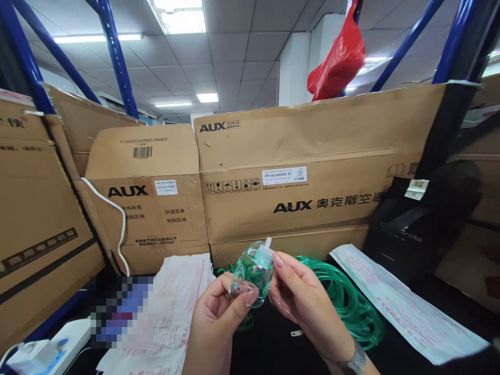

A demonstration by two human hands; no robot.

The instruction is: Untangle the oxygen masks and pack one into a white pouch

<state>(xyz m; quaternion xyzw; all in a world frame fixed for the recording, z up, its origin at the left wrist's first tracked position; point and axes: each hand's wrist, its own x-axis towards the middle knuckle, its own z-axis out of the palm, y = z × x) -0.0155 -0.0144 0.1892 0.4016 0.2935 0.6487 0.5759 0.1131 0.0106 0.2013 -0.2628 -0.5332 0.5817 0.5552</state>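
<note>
My left hand (pixel 221 312) is closed on the lower left side of a clear, green-tinted plastic breathing mask (pixel 249 263), thumb in front. A pale connector with a narrow white nozzle (pixel 264 253) sticks up from its top. My right hand (pixel 307 294) pinches the mask's right side by this connector, with thumb and index finger close together. Behind the right wrist lies a coil of green tubing (pixel 351 307) on the black surface. A few green loops also show behind the mask, but whether they join it is hidden.
Large AUX cardboard boxes (pixel 332 172) wall off the back. White printed plastic bags lie at left (pixel 167 297) and right (pixel 406 302). A black bag (pixel 410 239) stands at far right. A power strip (pixel 70 338) sits at lower left, near a hanging white cable (pixel 124 224).
</note>
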